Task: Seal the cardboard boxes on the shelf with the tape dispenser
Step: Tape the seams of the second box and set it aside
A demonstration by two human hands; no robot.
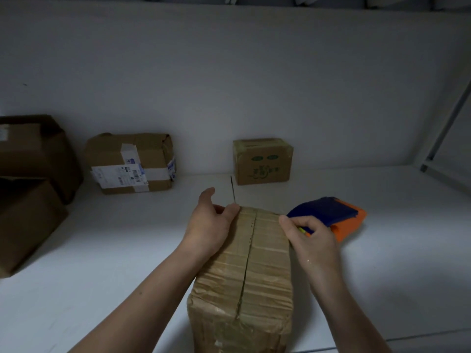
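Box, left hand; dispenser, right hand

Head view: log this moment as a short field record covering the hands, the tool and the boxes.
Box in work: taped cardboard box, front centre of white shelf
Left hand: holds its far left corner
Right hand: grips the tape dispenser at its far right edge
Other boxes: green-printed box and labelled box at the back; two brown boxes at left
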